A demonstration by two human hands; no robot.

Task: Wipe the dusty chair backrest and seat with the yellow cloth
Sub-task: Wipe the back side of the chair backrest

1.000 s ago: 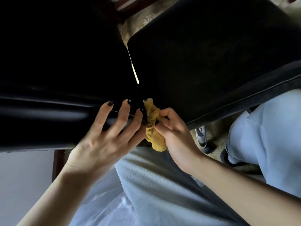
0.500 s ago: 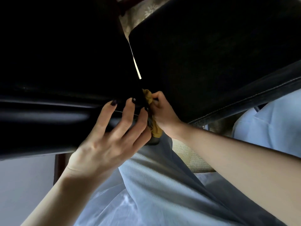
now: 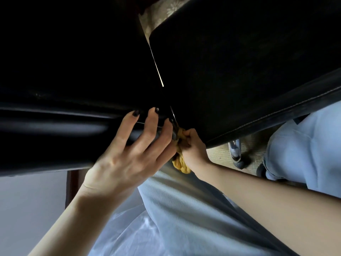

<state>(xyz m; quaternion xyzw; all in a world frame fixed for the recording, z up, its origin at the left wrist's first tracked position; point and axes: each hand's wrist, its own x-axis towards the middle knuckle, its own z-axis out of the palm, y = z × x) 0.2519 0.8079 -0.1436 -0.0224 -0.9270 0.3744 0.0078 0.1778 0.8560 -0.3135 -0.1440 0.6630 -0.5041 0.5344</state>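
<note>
Seam work, by the look of it: R hand (image 3: 193, 149) has fingers curled tight round the bunched yellow cloth (image 3: 181, 164), pushed into the crack btw the glossy pad (image 3: 55, 124) & the stitched pad (image 3: 239, 71) of the chair. L hand (image 3: 127, 159) rests flat on the glossy pad, fingers spread, holding nothing. Next move prob calls for dragging the cloth out along a pad w/ firm pressure

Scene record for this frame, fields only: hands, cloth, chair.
left hand: fingers spread, resting on the left black panel of the chair
right hand: grips the bunched yellow cloth
yellow cloth: at the gap between the two panels, tail hanging below the hand
chair: black, padded; stitched edge on right panel; which panel is seat, cannot tell
below: pale blue trousers
</note>
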